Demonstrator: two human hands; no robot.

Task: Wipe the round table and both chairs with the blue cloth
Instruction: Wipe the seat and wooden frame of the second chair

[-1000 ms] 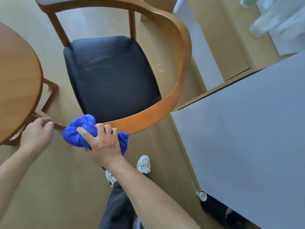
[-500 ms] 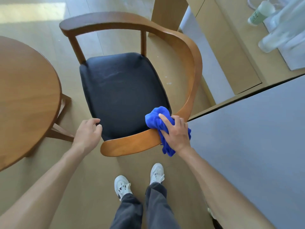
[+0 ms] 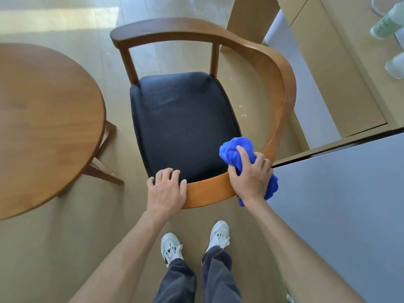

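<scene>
The right hand [image 3: 250, 178] holds a crumpled bright blue cloth [image 3: 237, 153], with the fingers curled around it, and presses it on the curved wooden armrest rail of the chair [image 3: 282, 101]. The cloth lies on the near right part of this rail, where the rail bends toward the person; one part of the cloth bulges over the edge of the black padded seat [image 3: 181, 125] and another part hangs down below the wrist. The left hand [image 3: 167, 190] rests on the near end of the same rail, palm down, with the fingers spread and lightly bent over the top of the wood. It holds nothing else. The two hands are apart, with a bare piece of the rail between them.

The chair has a brown wooden frame, and its rail goes around the seat from the far left, along the right side, to the near edge. To the left of the chair stands a round wooden counter [image 3: 43, 119] with a brown top, near the chair but not touching it. Its wooden legs show under its right edge.

The person stands on a light wooden floor [image 3: 65, 248], just behind the chair, in white sneakers [image 3: 171, 246] and dark trousers. On the right there is a large grey flat surface [image 3: 341, 215].
</scene>
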